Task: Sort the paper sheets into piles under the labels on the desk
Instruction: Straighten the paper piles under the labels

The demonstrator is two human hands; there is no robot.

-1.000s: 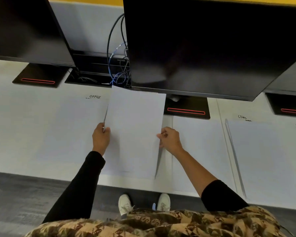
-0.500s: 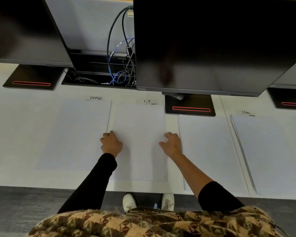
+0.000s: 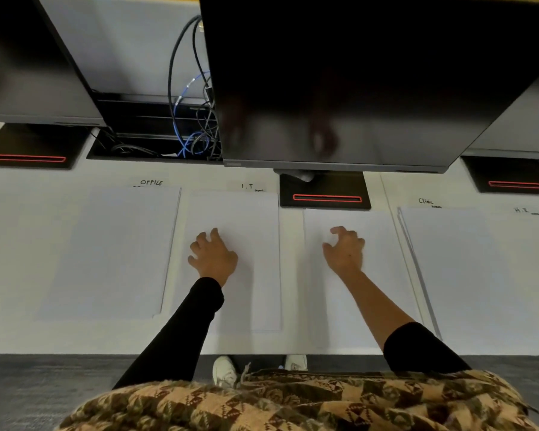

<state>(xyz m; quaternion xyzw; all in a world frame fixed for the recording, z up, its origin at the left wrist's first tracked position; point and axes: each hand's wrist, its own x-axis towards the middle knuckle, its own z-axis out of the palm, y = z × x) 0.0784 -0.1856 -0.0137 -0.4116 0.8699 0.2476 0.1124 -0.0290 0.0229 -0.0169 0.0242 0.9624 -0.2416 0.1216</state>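
Several white paper piles lie side by side on the white desk. One pile sits under the handwritten label OFFICE. A second pile sits under the label I.T. A third pile lies in front of the monitor stand, and a fourth pile lies under the label Clinic. A label H.R is at the far right. My left hand rests on the I.T pile with fingers spread. My right hand hovers over the third pile, fingers curled and apart, holding nothing.
A large dark monitor overhangs the back of the desk on a black stand. Another monitor is at the left, and a third stand at the right. Cables hang in a gap behind. The desk's front edge is near my shoes.
The sheet I held up in both hands was laid on the I.T pile and let go. My right hand moved right over the adjoining pile; my left hand stays on the I.T pile.
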